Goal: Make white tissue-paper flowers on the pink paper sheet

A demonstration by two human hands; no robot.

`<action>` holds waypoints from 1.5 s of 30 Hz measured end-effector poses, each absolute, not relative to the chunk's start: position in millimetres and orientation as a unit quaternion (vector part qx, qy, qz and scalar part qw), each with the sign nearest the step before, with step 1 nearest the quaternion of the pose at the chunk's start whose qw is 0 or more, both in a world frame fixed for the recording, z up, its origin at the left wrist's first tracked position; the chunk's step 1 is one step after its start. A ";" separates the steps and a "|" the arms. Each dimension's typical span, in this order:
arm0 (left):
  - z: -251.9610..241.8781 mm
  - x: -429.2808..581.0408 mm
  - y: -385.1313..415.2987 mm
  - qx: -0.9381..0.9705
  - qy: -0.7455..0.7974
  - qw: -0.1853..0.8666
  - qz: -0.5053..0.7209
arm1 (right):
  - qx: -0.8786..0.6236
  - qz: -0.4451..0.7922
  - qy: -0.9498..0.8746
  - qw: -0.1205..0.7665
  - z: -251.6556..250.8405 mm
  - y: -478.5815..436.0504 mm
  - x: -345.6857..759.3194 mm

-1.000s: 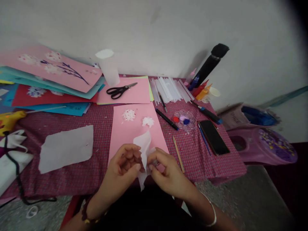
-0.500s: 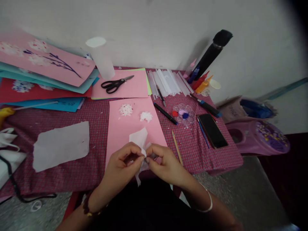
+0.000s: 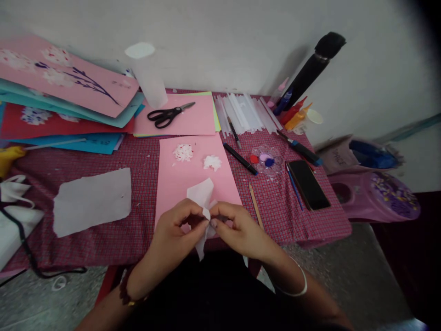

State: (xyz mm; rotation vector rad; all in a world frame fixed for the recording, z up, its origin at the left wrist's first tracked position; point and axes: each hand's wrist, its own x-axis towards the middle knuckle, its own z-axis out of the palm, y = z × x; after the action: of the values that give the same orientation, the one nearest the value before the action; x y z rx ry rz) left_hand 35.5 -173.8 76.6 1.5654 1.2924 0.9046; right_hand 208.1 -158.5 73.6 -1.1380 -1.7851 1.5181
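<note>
Both hands pinch a thin white piece of tissue paper (image 3: 201, 192) over the lower part of a pink sheet (image 3: 172, 184). My left hand (image 3: 179, 230) grips it between thumb and forefinger, and my right hand (image 3: 239, 230) pinches it from the other side, fingertips nearly touching. Part of the tissue stands up above the fingers and a strip hangs below. Farther up the pink sheet lie two white paper clusters: a red-speckled one (image 3: 183, 152) and a plain white one (image 3: 212, 162). A pencil (image 3: 255, 206) rests right of my right hand.
A loose white sheet (image 3: 93, 201) lies left. Black scissors (image 3: 168, 115) rest on stacked coloured paper behind. Rightward are a paint palette (image 3: 266, 160), a marker (image 3: 240, 158), glue sticks (image 3: 243, 112), a phone (image 3: 309, 185) and paint bottles (image 3: 292, 117). A glue gun (image 3: 10, 158) sits far left.
The view has shifted slightly, so the table contents appear a little to the right. Both hands keep pinching the tissue paper, with small finger movements at the fold.
</note>
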 end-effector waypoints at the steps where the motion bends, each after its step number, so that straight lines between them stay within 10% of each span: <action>1: 77.5 36.1 -174.0 0.641 0.525 0.429 0.360 | -0.424 0.564 -0.657 0.264 73.4 -158.7 208.1; 17: 72.2 40.2 -169.4 0.484 0.548 0.565 0.382 | -0.387 0.633 -0.607 0.286 66.6 -159.0 210.3; 45: 69.0 38.7 -178.2 0.604 0.523 0.484 0.357 | -0.425 0.648 -0.556 0.299 61.0 -159.1 209.2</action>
State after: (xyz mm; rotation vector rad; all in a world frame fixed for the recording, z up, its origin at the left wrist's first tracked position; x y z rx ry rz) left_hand 38.7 -178.2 69.0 1.4705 1.2724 0.8697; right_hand 209.2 -159.1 61.0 -1.1298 -1.4777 1.7210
